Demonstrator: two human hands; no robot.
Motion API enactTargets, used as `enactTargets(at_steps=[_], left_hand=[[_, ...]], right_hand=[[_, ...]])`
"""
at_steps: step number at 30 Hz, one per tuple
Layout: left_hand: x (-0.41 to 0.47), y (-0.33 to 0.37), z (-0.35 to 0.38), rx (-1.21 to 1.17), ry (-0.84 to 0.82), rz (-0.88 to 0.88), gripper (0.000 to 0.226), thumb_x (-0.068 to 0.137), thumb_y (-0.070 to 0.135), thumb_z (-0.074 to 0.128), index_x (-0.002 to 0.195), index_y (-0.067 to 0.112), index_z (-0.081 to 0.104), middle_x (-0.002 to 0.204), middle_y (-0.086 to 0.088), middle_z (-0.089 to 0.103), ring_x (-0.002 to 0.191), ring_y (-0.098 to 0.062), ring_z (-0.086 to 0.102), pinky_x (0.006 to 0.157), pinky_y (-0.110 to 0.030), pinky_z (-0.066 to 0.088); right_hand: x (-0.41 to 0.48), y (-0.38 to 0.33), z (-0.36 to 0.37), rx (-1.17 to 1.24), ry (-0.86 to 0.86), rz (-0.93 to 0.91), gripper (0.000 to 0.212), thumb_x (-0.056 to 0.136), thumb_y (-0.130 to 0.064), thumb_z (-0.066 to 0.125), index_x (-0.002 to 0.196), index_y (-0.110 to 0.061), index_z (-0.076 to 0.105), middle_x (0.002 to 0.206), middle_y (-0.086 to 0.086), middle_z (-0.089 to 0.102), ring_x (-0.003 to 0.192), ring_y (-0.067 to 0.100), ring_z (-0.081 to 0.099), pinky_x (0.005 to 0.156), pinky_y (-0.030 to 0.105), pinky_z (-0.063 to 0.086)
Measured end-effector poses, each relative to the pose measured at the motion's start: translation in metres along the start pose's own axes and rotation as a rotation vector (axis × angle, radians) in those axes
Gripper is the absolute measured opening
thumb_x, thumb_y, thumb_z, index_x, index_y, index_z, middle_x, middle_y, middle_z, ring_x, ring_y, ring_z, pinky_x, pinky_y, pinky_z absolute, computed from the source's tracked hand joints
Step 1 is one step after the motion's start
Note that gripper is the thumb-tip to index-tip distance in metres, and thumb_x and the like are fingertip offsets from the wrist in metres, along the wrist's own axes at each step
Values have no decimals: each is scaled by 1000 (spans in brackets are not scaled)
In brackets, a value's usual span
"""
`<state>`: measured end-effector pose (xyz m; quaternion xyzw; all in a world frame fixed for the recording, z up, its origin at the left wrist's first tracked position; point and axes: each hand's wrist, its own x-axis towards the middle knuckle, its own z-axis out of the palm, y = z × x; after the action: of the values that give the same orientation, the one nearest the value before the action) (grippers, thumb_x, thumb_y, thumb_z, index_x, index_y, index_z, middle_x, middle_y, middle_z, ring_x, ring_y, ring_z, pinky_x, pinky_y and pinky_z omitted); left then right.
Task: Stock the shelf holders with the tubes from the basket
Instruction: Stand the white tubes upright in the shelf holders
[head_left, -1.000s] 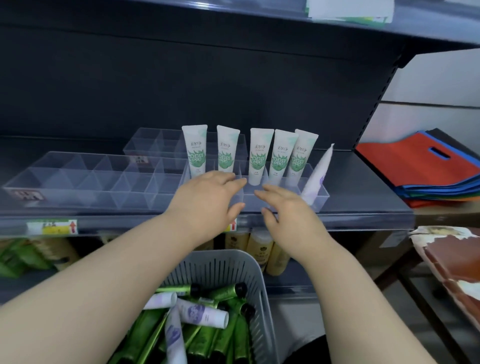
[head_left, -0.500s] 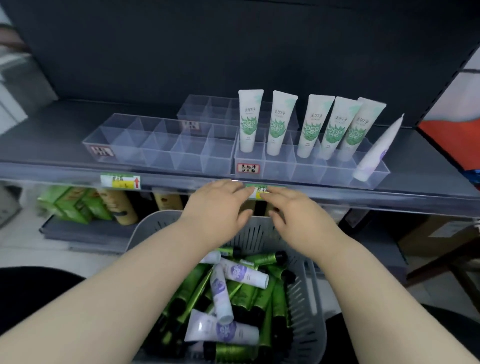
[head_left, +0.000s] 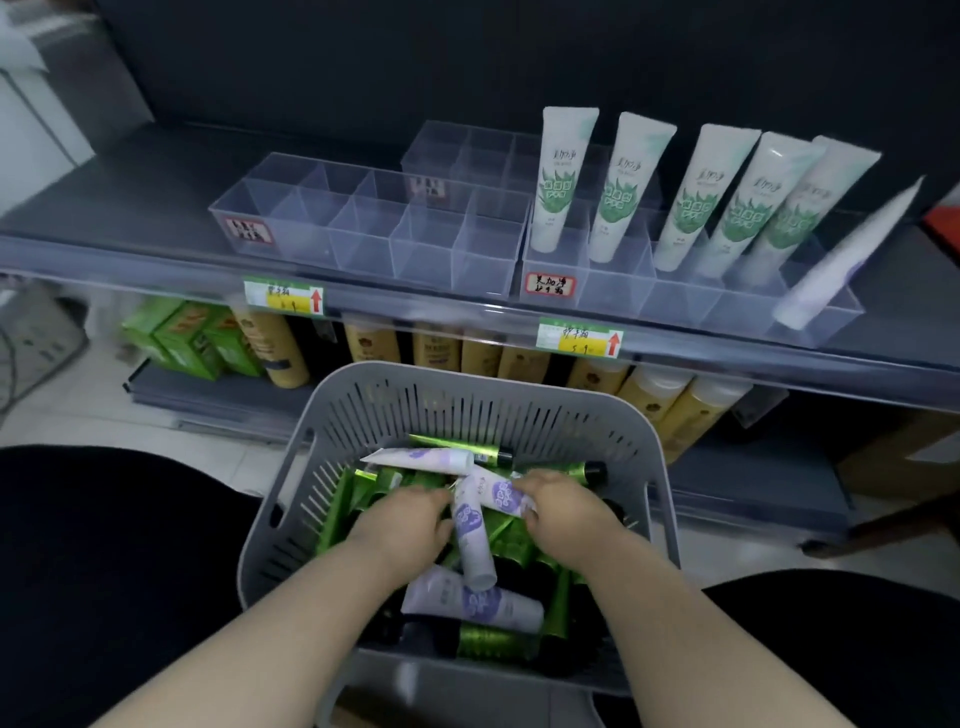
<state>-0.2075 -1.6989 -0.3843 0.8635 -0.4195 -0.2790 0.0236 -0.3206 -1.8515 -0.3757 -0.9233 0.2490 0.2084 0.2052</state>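
A grey slotted basket (head_left: 467, 387) sits between my knees, filled with several green tubes (head_left: 363, 491) and white-purple tubes (head_left: 467, 603). Both hands are inside it. My left hand (head_left: 405, 525) has its fingers curled against a slanted white-purple tube (head_left: 470, 540); I cannot see whether it grips the tube. My right hand (head_left: 566, 512) pinches the end of another white-purple tube (head_left: 498, 493). On the shelf, the right clear holder (head_left: 618, 296) carries several white-green tubes (head_left: 563, 176) and one white-purple tube (head_left: 841, 254) leaning at its right end. The left clear holder (head_left: 363, 231) has bare compartments.
A third clear holder (head_left: 457, 150) stands behind the others. Price tags (head_left: 283, 296) hang on the shelf's front edge. Below are yellow bottles (head_left: 371, 343) and green boxes (head_left: 182, 332). My dark-clad legs (head_left: 104, 545) flank the basket.
Both hands dropped from the shelf's front edge down into the basket and now touch white-purple tubes. The view has tilted downward.
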Motion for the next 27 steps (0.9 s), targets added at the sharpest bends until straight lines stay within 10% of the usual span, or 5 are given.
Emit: enactTargets(at_steps=[11,17,22,27], left_hand=[[36,14,23,-480,-165,-222,31,93,42,49,78,15,51,69,3,47,71,-14,47,50,-24,29],[44,26,20,-576,-182,-240,10,91,28,53,91,19,49,85,0,51,81,-14,50,65,-23,36],[42,12,21,-762,-236,-385,27,87,30,59,98,5,57,90,-10,61,84,-23,62,72,-32,54],[27,7,15,-1016,-290,-373,37,88,24,64,109,-5,56,100,-17,64,89,-25,66,81,-38,56]], right_hand=[[27,8,30,-181,33,57,55,92,-23,48,144,-18,31,138,7,44,121,27,42,97,35,35],[35,1,29,-38,-74,156,41,87,-25,53,125,-10,49,126,13,47,115,30,46,91,33,45],[28,-4,16,171,-224,260,19,80,-23,56,69,-10,48,71,5,54,68,21,58,51,21,39],[15,0,-1,420,-266,314,18,75,-18,66,86,-4,62,78,9,61,62,16,60,44,16,40]])
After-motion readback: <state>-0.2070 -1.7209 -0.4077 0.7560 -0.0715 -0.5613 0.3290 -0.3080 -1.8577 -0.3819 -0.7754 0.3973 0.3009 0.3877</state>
